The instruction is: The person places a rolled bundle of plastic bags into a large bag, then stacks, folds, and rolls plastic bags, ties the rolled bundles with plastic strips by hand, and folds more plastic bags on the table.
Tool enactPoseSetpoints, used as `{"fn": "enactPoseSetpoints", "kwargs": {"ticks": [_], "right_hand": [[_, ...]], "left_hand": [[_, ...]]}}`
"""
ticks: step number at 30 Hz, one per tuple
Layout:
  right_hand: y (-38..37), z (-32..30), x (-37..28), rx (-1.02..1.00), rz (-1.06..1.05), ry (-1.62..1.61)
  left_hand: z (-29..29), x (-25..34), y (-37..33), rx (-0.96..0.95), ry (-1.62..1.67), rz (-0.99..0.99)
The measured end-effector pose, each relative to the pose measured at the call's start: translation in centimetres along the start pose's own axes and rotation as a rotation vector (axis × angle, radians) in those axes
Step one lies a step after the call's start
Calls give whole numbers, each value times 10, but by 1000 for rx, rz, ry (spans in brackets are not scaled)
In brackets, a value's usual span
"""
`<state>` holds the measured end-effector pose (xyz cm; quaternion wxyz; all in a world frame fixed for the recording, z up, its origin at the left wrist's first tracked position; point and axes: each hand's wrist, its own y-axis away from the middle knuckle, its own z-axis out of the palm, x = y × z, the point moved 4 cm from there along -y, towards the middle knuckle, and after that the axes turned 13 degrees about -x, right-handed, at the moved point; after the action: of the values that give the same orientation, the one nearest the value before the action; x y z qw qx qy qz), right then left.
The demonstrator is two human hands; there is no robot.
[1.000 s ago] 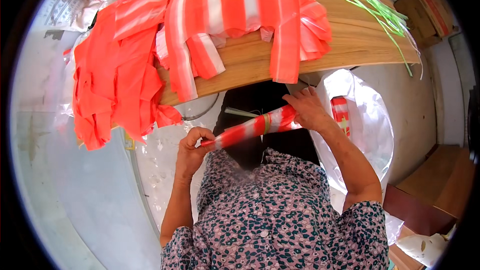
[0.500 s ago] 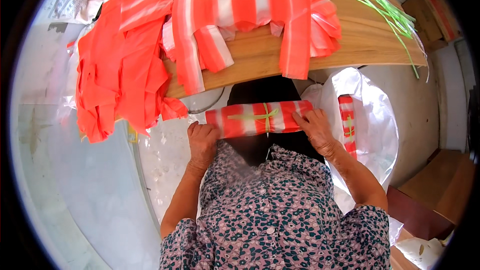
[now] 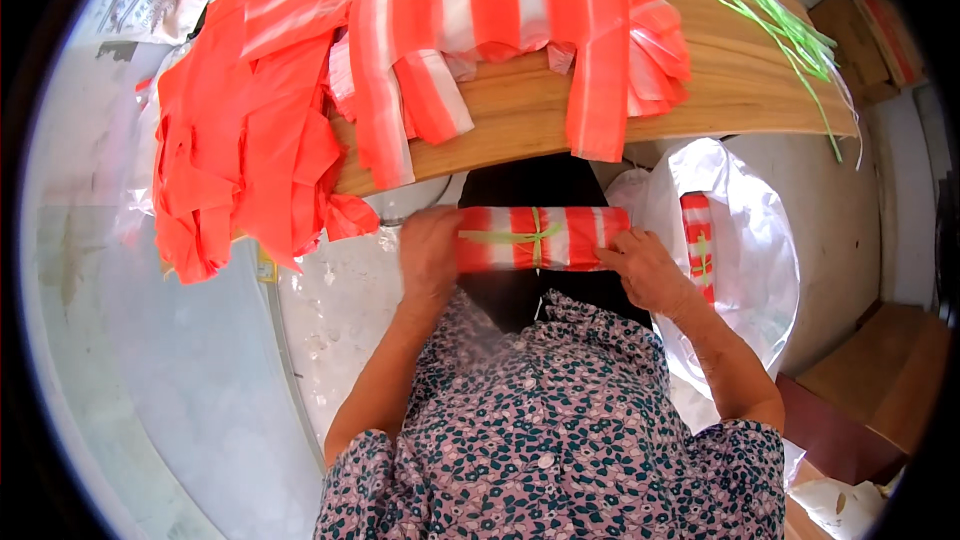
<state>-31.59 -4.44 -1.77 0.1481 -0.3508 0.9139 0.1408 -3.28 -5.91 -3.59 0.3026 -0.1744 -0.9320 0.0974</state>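
A rolled bundle of red-and-white striped plastic bags [image 3: 585,240] lies level across my lap, tied round its middle with a light green plastic strip [image 3: 537,237]. My right hand [image 3: 648,265] grips its right end, fingers on top. At the other end my left hand [image 3: 430,252] covers the edge of the roll, but motion blur smears its fingers. Right of my lap, an open white sack [image 3: 755,260] holds a similar tied bundle [image 3: 697,240].
Across the wooden table [image 3: 730,90] ahead spreads a stack of striped plastic bags [image 3: 500,0]. Folded red bags [image 3: 240,130] hang over its left edge. Green plastic strips [image 3: 770,25] trail off the right corner. Cardboard boxes [image 3: 875,370] stand at the right.
My left hand has moved up and inward over the bundle's left end, which now looks shorter. My right hand still holds the other end, slightly further right and lower.
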Motion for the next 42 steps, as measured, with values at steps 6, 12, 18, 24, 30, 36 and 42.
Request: {"fn": "enactPoseSetpoints", "kwargs": {"ticks": [6, 12, 18, 24, 30, 36, 42], "right_hand": [[-67, 14, -10, 222, 130, -149], [-67, 57, -24, 29, 133, 121], [-35, 57, 6, 117, 312, 47], [-10, 74, 43, 69, 480, -257], [-4, 58, 58, 374, 649, -1387], [6, 53, 60, 158, 617, -1359], [-10, -1, 29, 349, 255, -148]], "left_hand": [[65, 41, -29, -395, -198, 46], [60, 33, -5, -546, -361, -7], [44, -6, 20, -480, -332, -188], [31, -64, 64, -239, 485, -726], [28, -53, 58, 94, 1440, -947], [9, -47, 60, 2, 1396, -1005], [-24, -1, 44, -93, 1104, -697]]}}
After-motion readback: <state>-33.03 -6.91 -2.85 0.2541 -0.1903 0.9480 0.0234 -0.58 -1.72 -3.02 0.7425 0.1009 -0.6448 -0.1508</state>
